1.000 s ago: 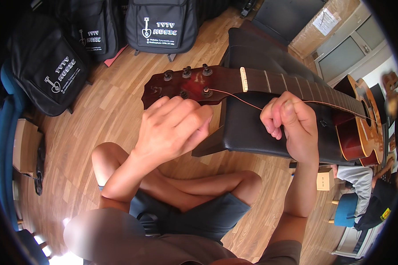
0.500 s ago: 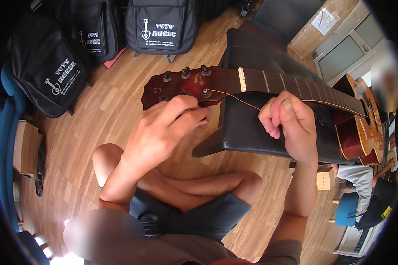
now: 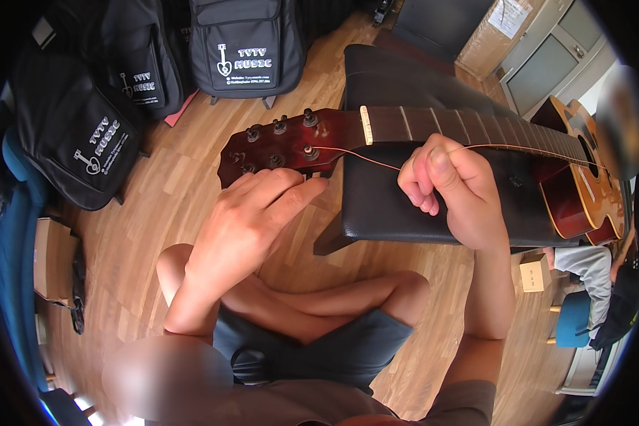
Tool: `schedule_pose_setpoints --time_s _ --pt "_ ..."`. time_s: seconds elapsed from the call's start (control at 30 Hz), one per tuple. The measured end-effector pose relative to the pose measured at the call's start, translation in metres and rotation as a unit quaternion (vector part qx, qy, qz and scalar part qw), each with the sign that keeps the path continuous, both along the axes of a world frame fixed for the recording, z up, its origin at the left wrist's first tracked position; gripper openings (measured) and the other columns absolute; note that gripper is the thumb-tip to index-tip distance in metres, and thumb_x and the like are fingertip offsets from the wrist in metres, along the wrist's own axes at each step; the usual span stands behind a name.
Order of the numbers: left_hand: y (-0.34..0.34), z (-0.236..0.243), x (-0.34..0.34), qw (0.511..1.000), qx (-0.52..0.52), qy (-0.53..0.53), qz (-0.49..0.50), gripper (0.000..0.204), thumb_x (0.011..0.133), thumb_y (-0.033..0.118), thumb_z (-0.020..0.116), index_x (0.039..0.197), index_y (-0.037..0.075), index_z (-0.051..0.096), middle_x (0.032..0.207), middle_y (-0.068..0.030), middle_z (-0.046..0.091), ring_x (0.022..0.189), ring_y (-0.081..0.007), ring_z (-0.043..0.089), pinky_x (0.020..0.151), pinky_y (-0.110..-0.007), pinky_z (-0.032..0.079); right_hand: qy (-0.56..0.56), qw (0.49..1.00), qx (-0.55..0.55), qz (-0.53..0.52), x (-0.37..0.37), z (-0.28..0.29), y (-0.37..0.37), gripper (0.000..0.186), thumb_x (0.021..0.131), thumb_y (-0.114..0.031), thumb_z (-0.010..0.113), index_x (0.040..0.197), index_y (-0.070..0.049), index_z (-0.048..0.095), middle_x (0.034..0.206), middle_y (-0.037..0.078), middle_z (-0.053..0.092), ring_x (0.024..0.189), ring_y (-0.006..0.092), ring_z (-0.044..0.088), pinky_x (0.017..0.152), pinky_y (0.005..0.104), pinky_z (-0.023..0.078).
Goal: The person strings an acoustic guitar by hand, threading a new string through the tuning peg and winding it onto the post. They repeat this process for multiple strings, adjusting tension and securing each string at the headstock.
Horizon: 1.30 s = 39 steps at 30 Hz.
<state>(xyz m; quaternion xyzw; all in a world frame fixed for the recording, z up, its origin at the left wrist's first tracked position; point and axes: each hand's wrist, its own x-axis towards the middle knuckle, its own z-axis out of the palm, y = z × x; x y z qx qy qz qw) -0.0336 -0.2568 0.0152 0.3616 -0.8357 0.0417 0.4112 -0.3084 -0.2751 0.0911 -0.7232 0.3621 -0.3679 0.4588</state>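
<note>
Between the two hands' fingers, a copper-coloured string (image 3: 366,158) runs from a tuning post (image 3: 310,152) on the headstock (image 3: 270,148) to the right hand (image 3: 451,188), whose curled fingers are clamped on it. The left hand's fingers (image 3: 273,186) bend at the headstock's near edge; their grip is hidden. Rightward beyond the right fingers lies the guitar body (image 3: 581,202).

The right hand (image 3: 453,190) hid part of the string (image 3: 369,159) inside its grip, left of which the left hand (image 3: 245,221) covered part of the headstock (image 3: 280,145), and far right of which sat a blurred patch (image 3: 621,121).
</note>
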Motion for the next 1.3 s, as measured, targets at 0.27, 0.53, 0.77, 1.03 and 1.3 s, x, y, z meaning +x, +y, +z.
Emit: schedule_pose_setpoints --time_s 0.27,0.53,0.77,1.03,1.3 --pt "-0.008 -0.005 -0.004 0.997 -0.071 0.033 0.003 0.032 0.079 0.003 0.088 0.107 0.009 0.074 0.093 -0.0046 0.070 0.070 -0.0228 0.069 0.057 -0.033 0.054 -0.002 1.000 0.003 -0.001 -0.001 0.000 0.001 0.045 0.118 -0.034 0.045 0.082 -0.008 0.054 0.079 0.002 0.062 0.068 0.0066 0.050 0.062 0.0220 0.044" --pt "-0.009 -0.005 -0.013 0.992 -0.103 -0.046 0.056 0.050 0.075 0.008 0.082 0.124 0.018 0.075 0.079 0.0027 0.055 0.061 -0.0151 0.056 0.052 -0.030 0.048 -0.001 1.000 0.005 0.005 -0.002 0.001 0.001 0.044 0.118 -0.034 0.045 0.084 -0.008 0.054 0.080 0.001 0.062 0.069 0.0068 0.050 0.062 0.0223 0.044" --pt "-0.009 0.000 -0.004 0.998 -0.058 -0.013 -0.011 0.050 0.074 0.004 0.083 0.122 0.017 0.078 0.090 0.0012 0.066 0.066 -0.0180 0.066 0.056 -0.031 0.053 -0.001 1.000 0.012 0.004 -0.001 0.002 0.003 0.044 0.118 -0.034 0.045 0.084 -0.008 0.054 0.080 0.001 0.061 0.070 0.0069 0.050 0.062 0.0226 0.044" --pt "-0.012 0.005 0.013 0.992 -0.091 -0.077 -0.044 0.040 0.074 0.012 0.085 0.113 0.019 0.081 0.101 0.0004 0.070 0.073 -0.0184 0.072 0.055 -0.030 0.055 -0.006 1.000 0.005 0.002 -0.002 0.000 0.002 0.044 0.118 -0.033 0.045 0.083 -0.008 0.053 0.078 0.001 0.061 0.069 0.0068 0.050 0.062 0.0226 0.044" --pt "-0.026 -0.013 -0.003 0.985 -0.170 -0.021 -0.027 0.048 0.071 0.013 0.085 0.118 0.021 0.079 0.096 0.0035 0.067 0.062 -0.0138 0.062 0.049 -0.029 0.048 -0.003 1.000 0.008 0.003 -0.002 0.001 0.001 0.045 0.118 -0.033 0.045 0.082 -0.008 0.053 0.079 0.001 0.061 0.069 0.0069 0.051 0.062 0.0224 0.044"
